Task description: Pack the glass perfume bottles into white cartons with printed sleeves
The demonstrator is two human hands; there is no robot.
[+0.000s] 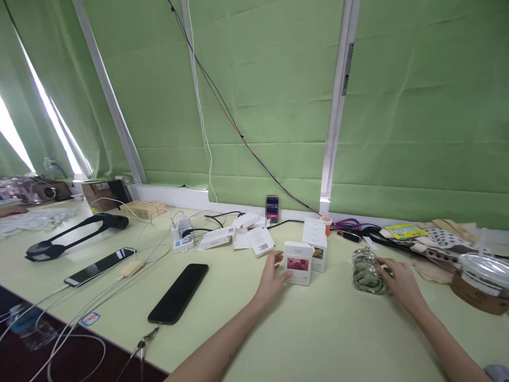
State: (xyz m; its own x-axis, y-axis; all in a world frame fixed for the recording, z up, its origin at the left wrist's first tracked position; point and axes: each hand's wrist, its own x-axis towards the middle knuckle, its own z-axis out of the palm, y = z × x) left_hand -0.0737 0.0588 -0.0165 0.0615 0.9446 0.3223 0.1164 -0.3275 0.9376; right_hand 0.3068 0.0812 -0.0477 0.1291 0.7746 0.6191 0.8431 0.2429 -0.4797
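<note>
My left hand [271, 280] is closed on the left side of a small white box [298, 265] with a red picture on its front, thumb on the face. The box stands upright on the table. Right behind it is a row of similar white boxes [319, 253], the nearest with a darker picture. To the right, my right hand [402, 286] has its fingers curled against the right side of a clear jar [368, 278] with something green showing in it. More clear jars [362, 255] stand in line behind that one. A small dark thing by my right fingers is unclear.
Opened white cartons [260, 242] lie toward the wall, near a small propped screen [272, 208]. A black phone [178, 293], a second phone [100, 267] and white cables are on the left. At right stand a lidded cup [482, 281] and piled cloth [445, 244].
</note>
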